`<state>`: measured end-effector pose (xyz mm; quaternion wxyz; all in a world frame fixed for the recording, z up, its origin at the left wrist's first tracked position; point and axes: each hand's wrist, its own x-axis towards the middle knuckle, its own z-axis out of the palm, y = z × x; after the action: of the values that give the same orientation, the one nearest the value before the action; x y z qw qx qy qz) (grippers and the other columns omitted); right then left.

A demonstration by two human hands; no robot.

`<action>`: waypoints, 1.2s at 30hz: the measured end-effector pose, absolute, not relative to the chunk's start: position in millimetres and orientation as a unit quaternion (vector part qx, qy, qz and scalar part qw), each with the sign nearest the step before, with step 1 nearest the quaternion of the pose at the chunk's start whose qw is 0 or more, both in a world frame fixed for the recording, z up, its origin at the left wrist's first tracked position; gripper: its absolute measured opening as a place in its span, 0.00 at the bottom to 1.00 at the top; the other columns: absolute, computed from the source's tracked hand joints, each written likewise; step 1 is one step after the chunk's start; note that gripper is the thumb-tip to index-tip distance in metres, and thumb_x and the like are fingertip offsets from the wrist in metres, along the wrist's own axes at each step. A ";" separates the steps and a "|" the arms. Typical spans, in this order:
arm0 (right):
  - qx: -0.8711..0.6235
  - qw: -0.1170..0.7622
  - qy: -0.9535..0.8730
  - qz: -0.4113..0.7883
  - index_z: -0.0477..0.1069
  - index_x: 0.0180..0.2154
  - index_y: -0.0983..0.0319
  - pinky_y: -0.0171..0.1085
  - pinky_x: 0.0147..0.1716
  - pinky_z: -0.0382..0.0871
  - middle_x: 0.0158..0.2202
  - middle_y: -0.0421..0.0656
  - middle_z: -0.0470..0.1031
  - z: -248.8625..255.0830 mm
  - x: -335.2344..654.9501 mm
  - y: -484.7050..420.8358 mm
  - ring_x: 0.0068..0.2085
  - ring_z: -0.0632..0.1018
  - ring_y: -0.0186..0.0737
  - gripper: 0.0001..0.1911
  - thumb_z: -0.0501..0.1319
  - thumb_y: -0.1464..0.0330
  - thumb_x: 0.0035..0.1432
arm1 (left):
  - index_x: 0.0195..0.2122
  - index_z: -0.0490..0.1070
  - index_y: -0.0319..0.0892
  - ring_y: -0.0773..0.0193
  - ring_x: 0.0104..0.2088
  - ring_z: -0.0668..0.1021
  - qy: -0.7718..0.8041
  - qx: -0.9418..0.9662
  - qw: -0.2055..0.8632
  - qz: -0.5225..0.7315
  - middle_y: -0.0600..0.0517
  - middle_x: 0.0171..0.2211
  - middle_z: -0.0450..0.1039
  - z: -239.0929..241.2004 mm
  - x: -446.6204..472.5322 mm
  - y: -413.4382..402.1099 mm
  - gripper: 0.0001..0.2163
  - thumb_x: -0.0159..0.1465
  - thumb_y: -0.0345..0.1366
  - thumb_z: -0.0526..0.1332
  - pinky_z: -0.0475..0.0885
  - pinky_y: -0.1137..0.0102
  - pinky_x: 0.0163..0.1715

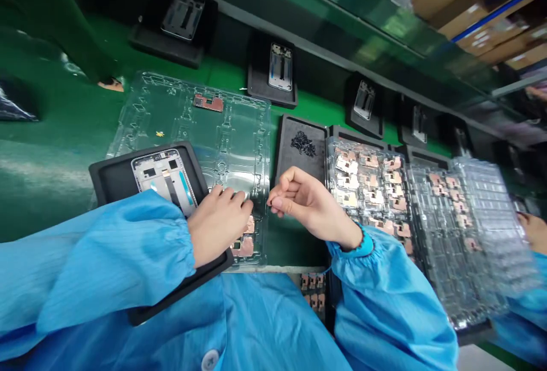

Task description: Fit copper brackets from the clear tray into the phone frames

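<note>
My left hand [222,223] curls palm down over the near right part of a clear plastic tray [188,126], beside pink circuit boards [243,247]. Its fingertips are hidden, so I cannot make out what they hold. Just right of the tray, my right hand [305,203] is raised with thumb and forefinger pinched together; anything between them is too small to name. A silver phone frame [160,168] lies in a black foam holder [115,177], partly covered by my left sleeve. Another circuit board [208,102] sits at the tray's far side.
Small black pieces [303,143] lie in a dark tray [290,126] beyond my right hand. A clear tray of circuit boards [367,177] stands on the right. Phone frames [281,69] in black holders line the back. A co-worker's hand [534,231] is at the far right.
</note>
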<state>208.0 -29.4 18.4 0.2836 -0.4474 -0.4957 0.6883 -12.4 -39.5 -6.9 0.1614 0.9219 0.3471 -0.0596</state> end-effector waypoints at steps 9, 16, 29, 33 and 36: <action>-0.445 0.297 -0.478 0.697 0.60 0.38 0.58 0.35 0.33 0.74 0.37 0.40 0.79 23.3 210.0 -33.7 0.33 0.79 0.34 0.21 0.73 0.60 0.60 | 0.47 0.70 0.44 0.60 0.34 0.80 0.385 0.758 0.516 0.110 0.54 0.35 0.77 -0.4 -23.6 -23.9 0.07 0.73 0.33 0.54 0.75 0.66 0.36; -0.475 0.275 -0.534 0.644 0.61 0.38 0.57 0.38 0.36 0.76 0.37 0.41 0.78 24.9 191.3 -40.0 0.35 0.80 0.36 0.16 0.68 0.62 0.65 | 0.50 0.77 0.48 0.67 0.28 0.81 0.422 0.648 0.607 0.182 0.54 0.41 0.80 10.7 -52.5 -23.5 0.11 0.72 0.43 0.59 0.78 0.72 0.32; -0.520 0.168 -0.661 0.514 0.60 0.38 0.56 0.38 0.36 0.75 0.35 0.38 0.77 32.1 168.8 -35.8 0.34 0.79 0.37 0.10 0.63 0.69 0.67 | 0.67 0.60 0.57 0.64 0.41 0.82 0.372 0.736 0.548 0.140 0.60 0.42 0.81 3.2 -62.9 -18.0 0.23 0.72 0.36 0.57 0.72 0.72 0.36; -0.524 0.157 -0.661 0.515 0.61 0.38 0.57 0.39 0.36 0.76 0.35 0.39 0.78 33.4 167.1 -33.0 0.34 0.80 0.38 0.10 0.63 0.68 0.67 | 0.67 0.59 0.57 0.63 0.40 0.82 0.376 0.727 0.558 0.136 0.59 0.42 0.81 1.9 -64.1 -15.7 0.23 0.71 0.35 0.56 0.72 0.72 0.35; -0.523 0.161 -0.654 0.522 0.61 0.38 0.57 0.40 0.38 0.77 0.36 0.40 0.79 34.1 165.9 -32.4 0.36 0.81 0.39 0.10 0.63 0.67 0.67 | 0.67 0.60 0.56 0.62 0.41 0.82 0.382 0.719 0.564 0.141 0.58 0.42 0.81 0.5 -65.3 -15.3 0.24 0.71 0.35 0.57 0.73 0.71 0.35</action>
<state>165.9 -32.4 34.1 0.1605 -0.5231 -0.6541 0.5223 -65.3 -15.3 0.5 0.5638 0.7187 0.3816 0.1411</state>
